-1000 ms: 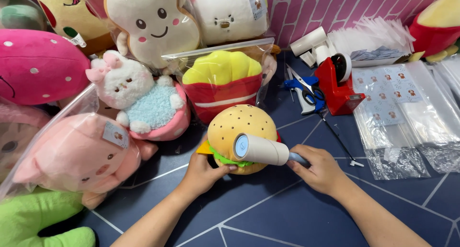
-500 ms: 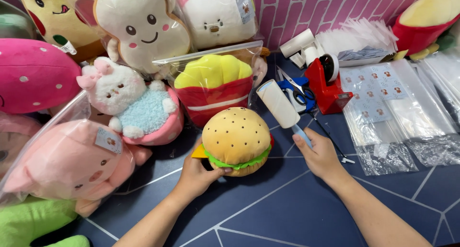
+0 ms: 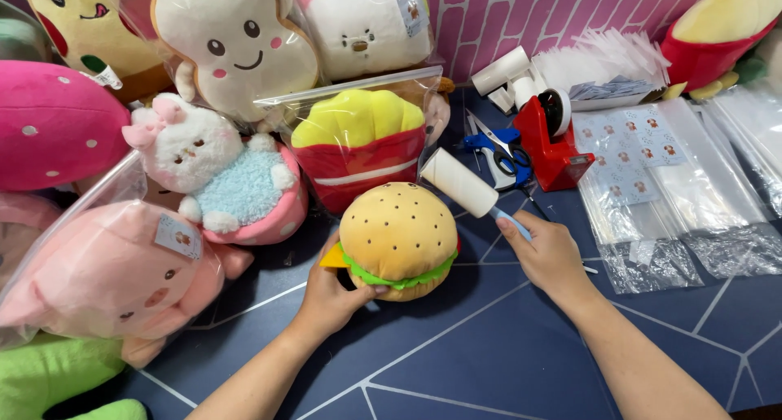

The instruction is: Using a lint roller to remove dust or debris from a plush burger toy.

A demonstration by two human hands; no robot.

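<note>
A hamburger plush toy sits on the dark blue table in the middle of the head view. My left hand grips its lower left side. My right hand holds the blue handle of a white lint roller, whose roll points up and to the left, just right of the burger and off its surface.
Bagged plush toys crowd the left and back: french fries, a white bunny, a pink pig, a toast. A red tape dispenser, blue scissors and clear plastic bags lie at the right.
The lint roller has lifted off the top of the burger and swung to its right side. My left hand keeps hold of the burger.
</note>
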